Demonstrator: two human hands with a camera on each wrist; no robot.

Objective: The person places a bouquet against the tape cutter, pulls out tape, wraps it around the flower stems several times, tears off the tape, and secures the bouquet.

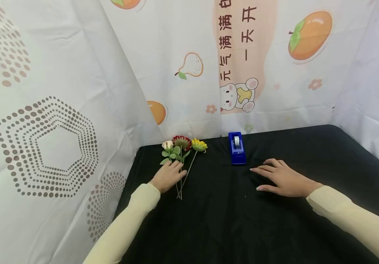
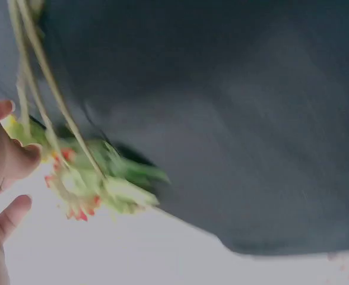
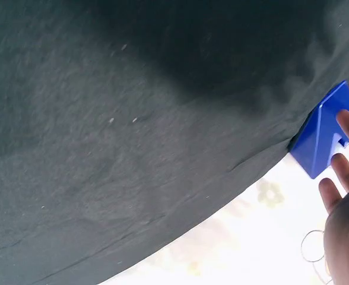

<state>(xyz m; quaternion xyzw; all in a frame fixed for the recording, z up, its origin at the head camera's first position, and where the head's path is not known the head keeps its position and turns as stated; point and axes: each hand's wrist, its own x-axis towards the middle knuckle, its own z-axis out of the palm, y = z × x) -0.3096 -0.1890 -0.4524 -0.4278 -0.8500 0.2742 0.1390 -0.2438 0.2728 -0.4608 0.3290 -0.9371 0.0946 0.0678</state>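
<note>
Three stemmed flowers lie on the black cloth at the far left: a cream rose (image 1: 167, 145), a dark red flower (image 1: 182, 141) and a yellow flower (image 1: 198, 145). Over their stems is my left hand (image 1: 168, 176), fingers reaching toward the leaves. In the left wrist view its fingers are apart beside the stems (image 2: 50, 77), not curled round them. A blue tape dispenser (image 1: 237, 154) with a roll of tape stands at the back. Nearer to me and right of it, my right hand (image 1: 283, 178) is spread palm down, holding nothing; the right wrist view shows the dispenser (image 3: 320, 139) beyond its fingers.
Black cloth (image 1: 216, 220) covers the table. White printed curtains hang at the back (image 1: 183, 33) and along the left side (image 1: 110, 106), close behind the flowers and dispenser. Another pale curtain (image 1: 371, 99) is on the right.
</note>
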